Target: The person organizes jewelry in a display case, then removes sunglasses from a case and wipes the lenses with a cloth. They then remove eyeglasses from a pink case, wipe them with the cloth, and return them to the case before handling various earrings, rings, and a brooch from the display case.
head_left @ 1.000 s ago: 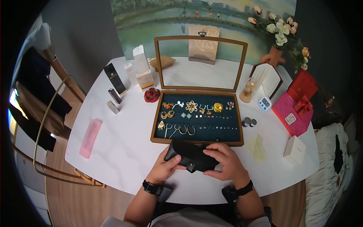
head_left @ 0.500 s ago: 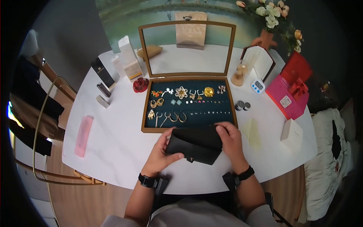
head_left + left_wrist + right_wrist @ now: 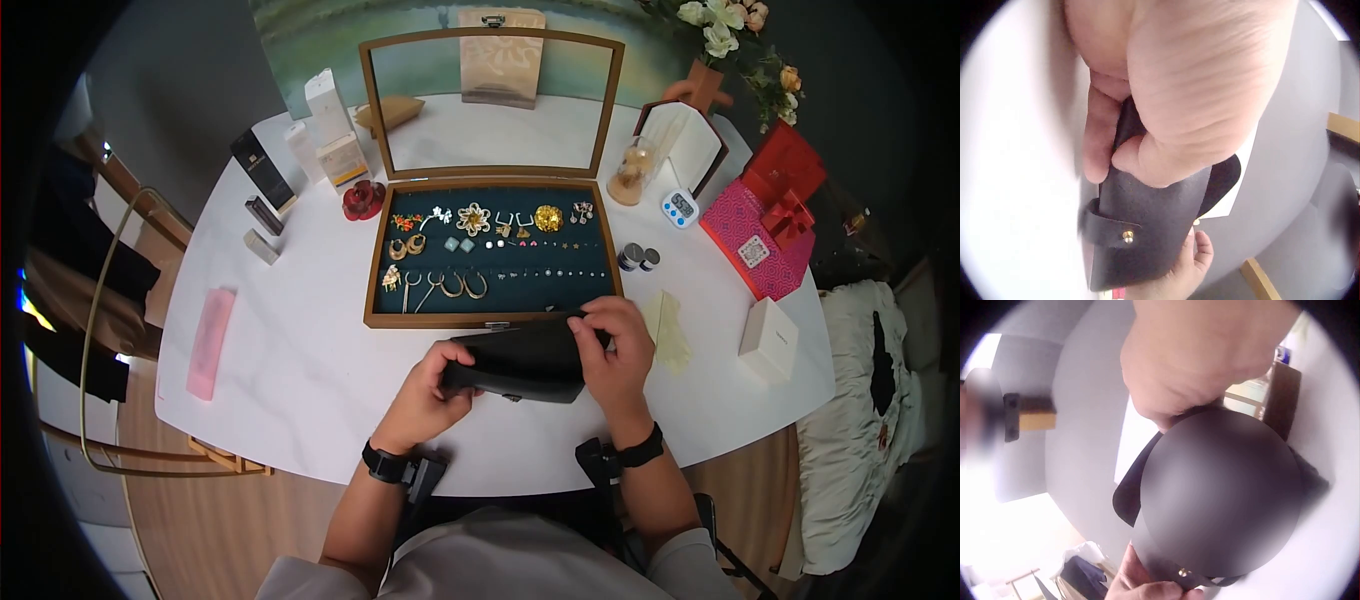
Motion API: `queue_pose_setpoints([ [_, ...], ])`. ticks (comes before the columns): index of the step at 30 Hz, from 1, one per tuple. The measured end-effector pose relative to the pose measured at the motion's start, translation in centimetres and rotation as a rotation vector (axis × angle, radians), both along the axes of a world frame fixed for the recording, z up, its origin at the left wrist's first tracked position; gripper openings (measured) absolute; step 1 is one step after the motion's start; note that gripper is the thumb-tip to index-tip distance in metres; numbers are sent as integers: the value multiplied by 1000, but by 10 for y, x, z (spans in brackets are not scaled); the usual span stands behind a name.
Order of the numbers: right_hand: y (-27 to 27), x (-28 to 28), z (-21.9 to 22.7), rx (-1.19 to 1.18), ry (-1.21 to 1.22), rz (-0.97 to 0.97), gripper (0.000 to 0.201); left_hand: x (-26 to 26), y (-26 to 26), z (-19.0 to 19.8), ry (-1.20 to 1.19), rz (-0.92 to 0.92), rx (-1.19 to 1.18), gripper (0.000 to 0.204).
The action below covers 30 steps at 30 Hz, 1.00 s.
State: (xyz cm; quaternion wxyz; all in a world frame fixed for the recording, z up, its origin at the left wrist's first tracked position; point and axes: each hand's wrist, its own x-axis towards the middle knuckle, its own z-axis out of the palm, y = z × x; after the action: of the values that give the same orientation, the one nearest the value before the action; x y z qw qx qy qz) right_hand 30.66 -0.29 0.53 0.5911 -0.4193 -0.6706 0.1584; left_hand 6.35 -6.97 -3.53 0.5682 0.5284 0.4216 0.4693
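Both hands hold a black leather glasses case (image 3: 520, 362) over the table, close in front of the jewelry box (image 3: 500, 250). My left hand (image 3: 428, 392) grips its left end, thumb on one face and fingers on the other. At the far right corner, my right hand (image 3: 615, 362) pinches the upper edge. A small strap with a gold stud (image 3: 1127, 237) crosses the case's front in the left wrist view. The rounded flap (image 3: 1225, 181) stands away from the body there. The inside is hidden. Rows of earrings and brooches sit on dark green lining in the box, its glass lid raised.
Left on the table are a pink pouch (image 3: 211, 343), small boxes and a red flower ornament (image 3: 363, 201). Rightward stand an hourglass (image 3: 632, 172), a timer (image 3: 679, 208), two small jars, a yellowish cloth (image 3: 668, 333), a white box (image 3: 769, 341) and a pink-red gift box (image 3: 757, 240).
The flap has been lifted away from the case's front, and the case has tilted. My right hand has moved from its right side to pinch the upper right edge. The head view has shifted.
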Motion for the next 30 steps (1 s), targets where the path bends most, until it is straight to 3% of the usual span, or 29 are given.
queue_pose_setpoints([
  [1, -3, -1, 12, 187, -200, -92, 15, -1, 0, -4, 32, 14, 26, 40],
  [2, -6, 0, 18, 185, -200, -93, 15, 0, 1, 0, 32, 12, 25, 40],
  [4, -13, 3, 25, 266, -458, -186, 15, 6, 4, 13, 124, 58, 426, 26],
  [5, -17, 4, 25, 265, -460, -186, 15, 8, 3, 16, 123, 58, 426, 26],
  [10, -32, -4, 27, 216, -473, 127, 15, 8, -1, 13, -19, 184, 366, 20],
  [16, -43, -10, 51, -87, -738, 311, 16, 7, -6, 16, 125, 296, 473, 5],
  [20, -48, -17, 73, -214, -911, 391, 21, 6, -7, 18, 162, 307, 585, 27],
  [26, -51, -27, 81, -334, -1156, 402, 24, 6, -9, 18, 177, 279, 676, 31],
  [30, -54, -25, 77, -309, -1076, 443, 24, 4, -12, 21, 201, 271, 736, 33],
])
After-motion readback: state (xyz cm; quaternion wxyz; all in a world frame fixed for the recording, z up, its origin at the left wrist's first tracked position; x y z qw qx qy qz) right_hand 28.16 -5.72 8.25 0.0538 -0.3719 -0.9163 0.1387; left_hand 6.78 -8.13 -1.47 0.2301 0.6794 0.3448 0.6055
